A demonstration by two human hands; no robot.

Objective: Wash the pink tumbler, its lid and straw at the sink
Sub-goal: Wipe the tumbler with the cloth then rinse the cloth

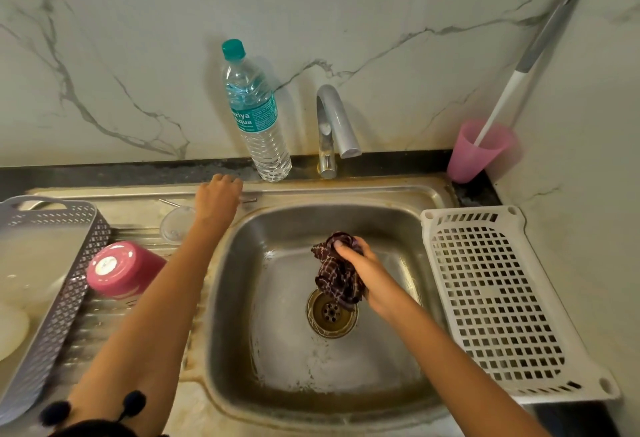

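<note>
The pink tumbler (pixel 121 268) stands upside down on the ribbed drainboard left of the sink basin (pixel 242 298). Behind it lies the clear round lid (pixel 175 225). A thin metal straw (pixel 250 200) lies along the sink's back ledge. My left hand (pixel 218 195) reaches over the straw's middle with its fingers curled down onto it. My right hand (pixel 363 270) grips a dark checked cloth (pixel 334 273) bunched up just above the drain (pixel 330 313). No water runs from the tap (pixel 334 121).
A water bottle (pixel 258 114) stands on the back ledge left of the tap. A pink cup (pixel 479 152) with a long-handled brush (pixel 512 86) sits in the back right corner. A white perforated tray (pixel 498 301) lies right of the basin. A grey basket (pixel 59 284) with plates stands far left.
</note>
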